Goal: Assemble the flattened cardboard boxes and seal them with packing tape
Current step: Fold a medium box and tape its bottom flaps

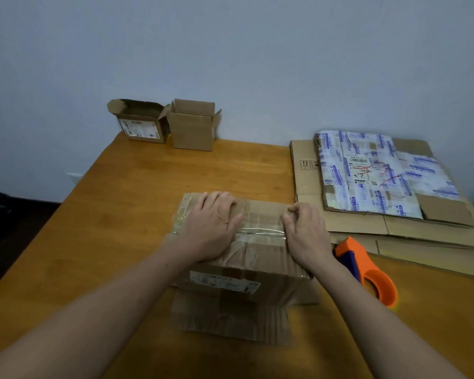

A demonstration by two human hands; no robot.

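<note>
Where the wooden table [126,192] meets the wall at its far left corner, two small boxes stand side by side and touching, both with their top flaps open: the left one [143,127] carries a white label on its near face and the right one [193,129] is plain brown. Nearer and towards the middle of the table, the left hand [211,228] lies flat on top of the box being worked on [257,269], fingers straight and close together, palm pressing down on its left half and gripping nothing. This box stands in the middle of the table close to the person, its top flaps closed, old clear tape wrinkled over the top, a white label on the near face and a cardboard flap spread on the table below it. A strip of clear tape [260,232] runs left to right across the top between the two hands. The right hand [307,231] sits at the top right edge of the box, fingers curled with their tips on the cardboard and the thumb lying by the end of the strip; whether it pinches anything cannot be told. Just right of that wrist an orange and blue tape dispenser [372,272] rests on the table. Further right lie flattened brown cardboard sheets [367,222], and on top of them a flattened box wrapped in white tape with blue print [367,170]
</note>
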